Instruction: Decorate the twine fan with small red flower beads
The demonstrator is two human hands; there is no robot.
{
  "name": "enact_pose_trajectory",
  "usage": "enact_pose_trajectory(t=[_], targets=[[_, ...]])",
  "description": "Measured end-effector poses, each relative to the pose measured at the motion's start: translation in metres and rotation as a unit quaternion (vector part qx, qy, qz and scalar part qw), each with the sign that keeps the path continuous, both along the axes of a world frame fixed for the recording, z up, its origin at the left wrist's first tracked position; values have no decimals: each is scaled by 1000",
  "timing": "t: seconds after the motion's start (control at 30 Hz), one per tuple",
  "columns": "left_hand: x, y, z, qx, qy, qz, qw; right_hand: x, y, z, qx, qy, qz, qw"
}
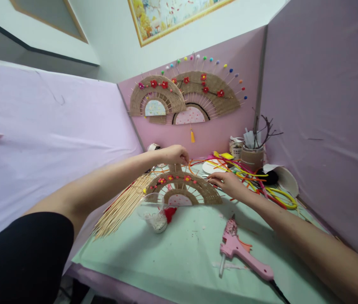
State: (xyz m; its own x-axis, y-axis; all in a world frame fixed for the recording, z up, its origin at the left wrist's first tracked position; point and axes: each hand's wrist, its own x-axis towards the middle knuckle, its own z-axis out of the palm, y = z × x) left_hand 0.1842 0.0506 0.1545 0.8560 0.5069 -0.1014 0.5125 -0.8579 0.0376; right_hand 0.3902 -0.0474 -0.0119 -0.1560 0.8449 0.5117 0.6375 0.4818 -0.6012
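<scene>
A woven twine fan (210,193) with red flowers along its band and a pink dotted half-circle at its base stands on the table. My left hand (178,154) hovers over the fan's top edge, fingers bent down and pressed together. What they hold, if anything, is too small to make out. At the fan's upper right edge, my right hand (225,183) has its thumb and fingers pinched, close to the thin stick ends; what lies between them is unclear. A clear plastic cup (156,217) with small white bits sits before the fan, beside a red piece (170,214).
A pink glue gun (245,255) with a cord lies at the front right. Thin wooden sticks (123,207) are bundled at left. Coloured pipe cleaners (261,185) and a twine-wrapped pot (251,157) with twigs stand behind my right hand. Two finished-looking fans (226,99) hang on the back panel.
</scene>
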Motion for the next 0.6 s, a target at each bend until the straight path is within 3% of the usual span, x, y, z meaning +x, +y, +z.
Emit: enact_pose_trajectory(t=[0.6], targets=[[-1, -3, 2, 24, 8, 4, 1000, 0, -1, 1, 2, 8, 6, 1000]])
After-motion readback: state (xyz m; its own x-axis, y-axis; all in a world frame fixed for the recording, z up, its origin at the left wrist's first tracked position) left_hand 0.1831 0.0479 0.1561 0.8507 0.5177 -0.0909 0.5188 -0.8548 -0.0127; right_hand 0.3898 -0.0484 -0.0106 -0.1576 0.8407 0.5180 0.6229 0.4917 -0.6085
